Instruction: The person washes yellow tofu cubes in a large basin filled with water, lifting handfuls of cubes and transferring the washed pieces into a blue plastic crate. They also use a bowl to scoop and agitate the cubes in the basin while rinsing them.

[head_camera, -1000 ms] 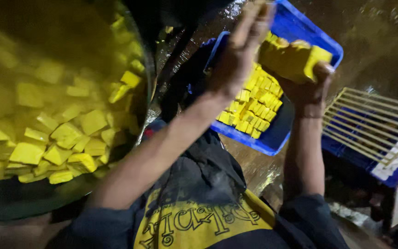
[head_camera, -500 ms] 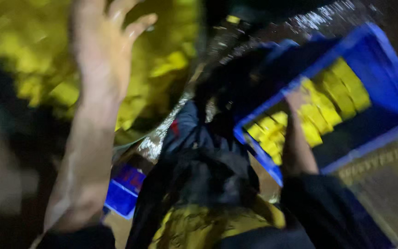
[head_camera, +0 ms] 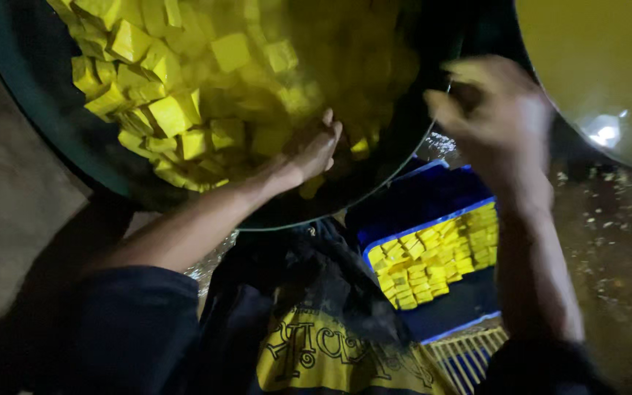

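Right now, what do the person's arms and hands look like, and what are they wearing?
Both hands are bare, with no gloves. The left hand and right hand come out of dark sleeves pushed up past the forearms. The right hand looks blurry. In front hangs a dark apron with a yellow patch.

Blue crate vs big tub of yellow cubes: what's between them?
Head view: the tub rim overhangs the blue crate's near corner; wet ground shows in the gap. The right hand hovers above it.

I see a dim, yellow-tinted view; my right hand (head_camera: 495,121) is smeared by motion blur, a white glare spot sits top right, and the lower left lies in deep shadow
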